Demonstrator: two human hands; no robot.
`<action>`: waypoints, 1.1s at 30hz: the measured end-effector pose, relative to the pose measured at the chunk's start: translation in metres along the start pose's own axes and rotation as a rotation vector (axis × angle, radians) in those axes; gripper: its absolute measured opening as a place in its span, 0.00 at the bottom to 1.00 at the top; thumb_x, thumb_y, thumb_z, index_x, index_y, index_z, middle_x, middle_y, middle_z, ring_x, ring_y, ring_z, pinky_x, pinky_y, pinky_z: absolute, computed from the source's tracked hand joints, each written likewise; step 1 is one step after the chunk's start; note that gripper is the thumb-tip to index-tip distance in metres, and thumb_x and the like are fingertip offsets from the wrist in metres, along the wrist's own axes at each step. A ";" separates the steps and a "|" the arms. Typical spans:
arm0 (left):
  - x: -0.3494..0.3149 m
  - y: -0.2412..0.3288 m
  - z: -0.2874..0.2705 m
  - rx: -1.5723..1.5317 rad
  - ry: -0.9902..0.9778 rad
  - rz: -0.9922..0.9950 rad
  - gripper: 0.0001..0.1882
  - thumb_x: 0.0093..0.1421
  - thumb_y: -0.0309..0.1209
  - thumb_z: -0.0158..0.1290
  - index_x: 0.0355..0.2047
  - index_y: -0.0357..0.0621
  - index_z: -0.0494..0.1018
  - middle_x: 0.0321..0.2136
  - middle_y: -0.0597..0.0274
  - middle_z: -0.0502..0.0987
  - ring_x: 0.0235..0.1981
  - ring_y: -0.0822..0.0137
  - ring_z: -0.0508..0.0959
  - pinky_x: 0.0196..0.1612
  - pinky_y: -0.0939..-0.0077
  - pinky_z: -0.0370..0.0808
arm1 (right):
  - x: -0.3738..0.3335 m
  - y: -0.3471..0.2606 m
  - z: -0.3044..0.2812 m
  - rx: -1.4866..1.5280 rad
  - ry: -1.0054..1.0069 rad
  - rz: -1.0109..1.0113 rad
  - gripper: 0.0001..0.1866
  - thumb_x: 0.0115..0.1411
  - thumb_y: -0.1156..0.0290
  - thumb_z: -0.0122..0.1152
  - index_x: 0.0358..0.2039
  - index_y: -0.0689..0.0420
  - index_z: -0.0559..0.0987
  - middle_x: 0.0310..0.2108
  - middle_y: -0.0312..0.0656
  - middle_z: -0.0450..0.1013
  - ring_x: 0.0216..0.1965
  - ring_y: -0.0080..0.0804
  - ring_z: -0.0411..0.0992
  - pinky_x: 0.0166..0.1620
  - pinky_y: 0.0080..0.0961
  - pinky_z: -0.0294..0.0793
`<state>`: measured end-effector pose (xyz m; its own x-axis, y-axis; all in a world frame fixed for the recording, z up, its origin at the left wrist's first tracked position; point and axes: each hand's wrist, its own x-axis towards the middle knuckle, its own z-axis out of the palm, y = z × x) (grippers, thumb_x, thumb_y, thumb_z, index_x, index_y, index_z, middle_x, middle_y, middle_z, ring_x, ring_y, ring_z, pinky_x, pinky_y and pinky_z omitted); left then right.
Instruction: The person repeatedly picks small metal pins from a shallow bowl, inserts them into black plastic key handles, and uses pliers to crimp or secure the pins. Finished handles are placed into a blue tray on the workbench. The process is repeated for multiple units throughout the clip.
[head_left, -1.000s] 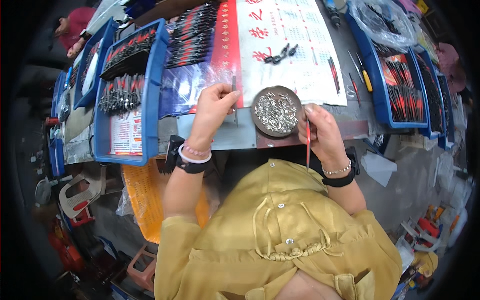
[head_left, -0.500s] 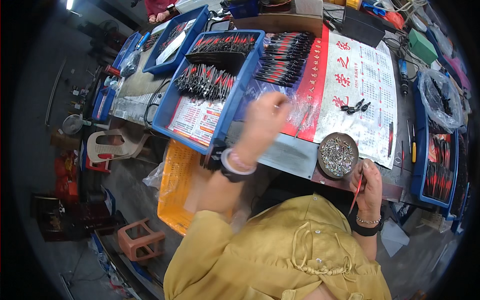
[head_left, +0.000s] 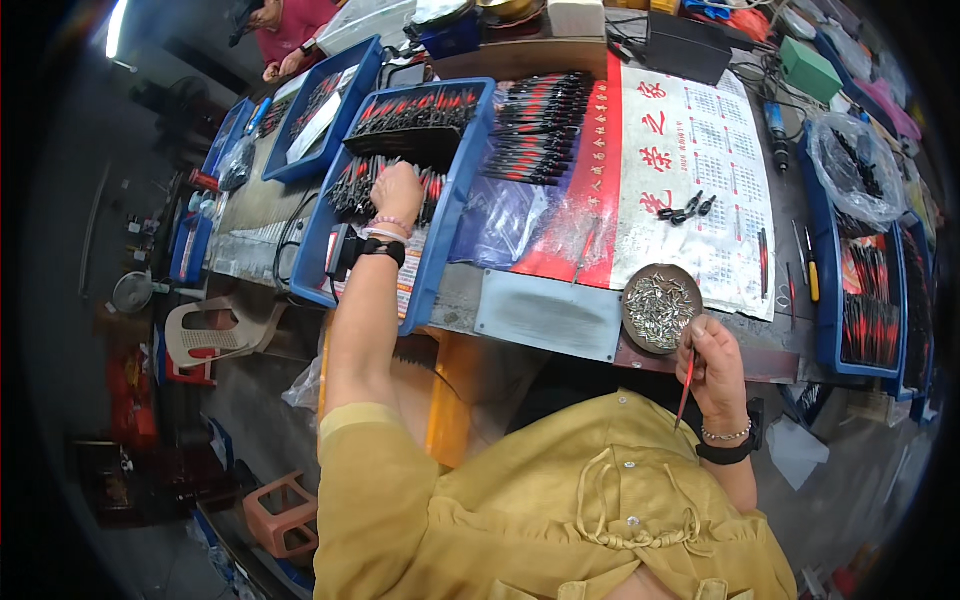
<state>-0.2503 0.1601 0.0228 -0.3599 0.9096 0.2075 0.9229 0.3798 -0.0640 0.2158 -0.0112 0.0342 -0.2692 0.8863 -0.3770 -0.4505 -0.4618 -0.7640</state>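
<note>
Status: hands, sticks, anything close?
Left hand at slim sticks in blue bin, grip hidden. Right hand holding red stick. Dish of metal pieces beside right hand, contact unclear.

Beige chair (head_left: 210,345), poss. dk fan (head_left: 190,98)

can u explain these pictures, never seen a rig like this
No machine here: a person works by hand. Every picture comes from the left of two fisheye cameras worn on the person's head, looking down, so straight edges bend. The right hand holds a slim red piece with a dark pointed tip, near a round brown bowl of small silvery metal pieces. The left hand reaches into a rectangular blue plastic bin, at slim black-and-red pieces; whether it grips one is hidden. The grey worktable also bears a red-and-white calendar sheet.
</note>
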 end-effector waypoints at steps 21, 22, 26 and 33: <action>-0.267 0.165 -0.114 -1.878 -1.113 -0.002 0.10 0.64 0.23 0.49 0.44 0.32 0.69 0.39 0.60 0.76 0.41 0.73 0.76 0.46 0.79 0.74 | -0.015 -0.014 0.025 -0.197 -0.155 -0.119 0.05 0.61 0.76 0.57 0.31 0.62 0.71 0.25 0.34 0.73 0.26 0.16 0.70 0.28 0.13 0.69; -0.271 0.169 -0.111 -1.879 -1.147 -0.019 0.10 0.64 0.23 0.49 0.44 0.32 0.69 0.39 0.60 0.76 0.41 0.73 0.76 0.46 0.79 0.74 | -0.019 -0.015 0.025 -0.215 -0.142 -0.154 0.05 0.61 0.76 0.57 0.31 0.62 0.71 0.25 0.34 0.73 0.27 0.16 0.71 0.29 0.13 0.70; -0.280 0.176 -0.107 -1.901 -1.110 0.055 0.09 0.64 0.24 0.48 0.44 0.32 0.68 0.39 0.59 0.76 0.40 0.72 0.77 0.45 0.79 0.74 | -0.027 -0.013 0.023 -0.362 -0.091 -0.310 0.04 0.59 0.78 0.58 0.31 0.64 0.72 0.25 0.35 0.74 0.27 0.17 0.73 0.29 0.14 0.72; -0.285 0.181 -0.115 -1.896 -1.076 0.157 0.09 0.64 0.20 0.47 0.44 0.31 0.68 0.39 0.57 0.76 0.42 0.71 0.77 0.48 0.77 0.75 | -0.032 -0.006 0.022 -0.540 -0.012 -0.490 0.04 0.57 0.78 0.61 0.29 0.65 0.75 0.22 0.37 0.74 0.24 0.16 0.74 0.26 0.15 0.71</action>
<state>0.0350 -0.0495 0.0647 0.4150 0.8836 -0.2169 -0.2963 0.3566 0.8860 0.2086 -0.0371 0.0624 -0.1551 0.9848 0.0783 -0.0394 0.0730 -0.9966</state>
